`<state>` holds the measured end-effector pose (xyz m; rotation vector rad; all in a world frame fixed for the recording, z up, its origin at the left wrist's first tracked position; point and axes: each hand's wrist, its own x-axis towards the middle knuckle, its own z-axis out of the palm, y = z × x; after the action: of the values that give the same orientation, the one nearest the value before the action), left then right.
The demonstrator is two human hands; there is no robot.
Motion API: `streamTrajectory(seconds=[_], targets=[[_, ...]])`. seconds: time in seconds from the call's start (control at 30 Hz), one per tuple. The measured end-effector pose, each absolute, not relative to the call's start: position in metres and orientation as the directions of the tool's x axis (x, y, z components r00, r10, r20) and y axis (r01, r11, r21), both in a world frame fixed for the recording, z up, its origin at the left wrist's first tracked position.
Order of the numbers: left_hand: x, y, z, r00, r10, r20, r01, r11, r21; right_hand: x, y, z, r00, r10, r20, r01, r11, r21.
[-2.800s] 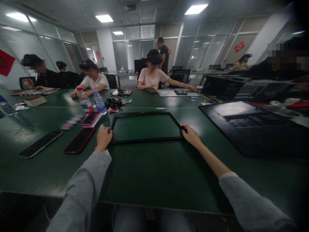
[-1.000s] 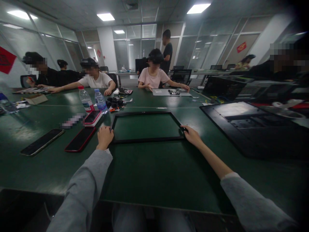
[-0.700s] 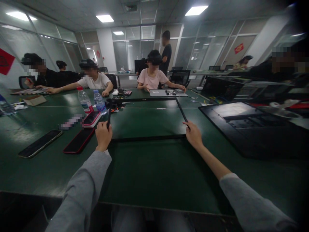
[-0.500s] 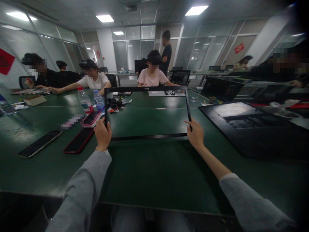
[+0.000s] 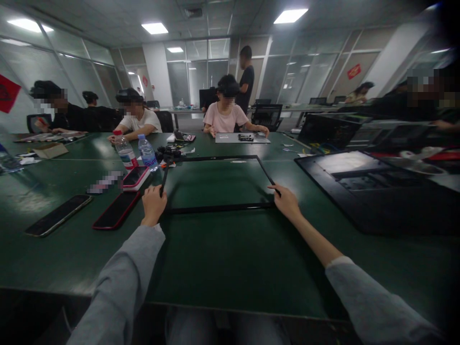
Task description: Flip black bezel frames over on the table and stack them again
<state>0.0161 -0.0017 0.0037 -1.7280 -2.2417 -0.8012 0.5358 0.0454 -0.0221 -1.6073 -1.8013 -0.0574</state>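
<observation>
A thin black rectangular screen bezel (image 5: 221,208) with an open middle is held out in front of me, its far side tilted down toward the green table (image 5: 230,258). Closed round its left side is my left hand (image 5: 154,203). My right hand (image 5: 285,200) pinches the right side, with the index finger pointing inward along the frame. The table top shows through the opening. Whether the near side touches the table I cannot tell.
Left of my left hand lie a red-edged phone (image 5: 115,211), another phone (image 5: 59,215) and a pink-rimmed phone on a box (image 5: 135,177). Two bottles (image 5: 146,152) stand behind them. A large black panel (image 5: 377,191) lies at right. A person (image 5: 226,112) sits opposite.
The bezel has tipped from nearly upright to nearly flat, its far edge dropping away from me. My hands stay on its sides. The person at left has drawn an outstretched arm back.
</observation>
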Motion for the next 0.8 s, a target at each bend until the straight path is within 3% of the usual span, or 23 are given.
streamTrajectory(seconds=[0.2, 0.8], targets=[[0.013, -0.0027, -0.0012, -0.29, 0.885, 0.365, 0.944, 0.201, 0.262, 0.5402, 0.0505, -0.0301, -0.022, 0.911, 0.412, 0.911, 0.188, -0.368], [0.0131, -0.0026, 0.0009, -0.27, 0.909, 0.317, 0.949, 0.196, 0.246, 0.5403, 0.0522, -0.0315, -0.028, 0.921, 0.39, 0.912, 0.183, -0.367]])
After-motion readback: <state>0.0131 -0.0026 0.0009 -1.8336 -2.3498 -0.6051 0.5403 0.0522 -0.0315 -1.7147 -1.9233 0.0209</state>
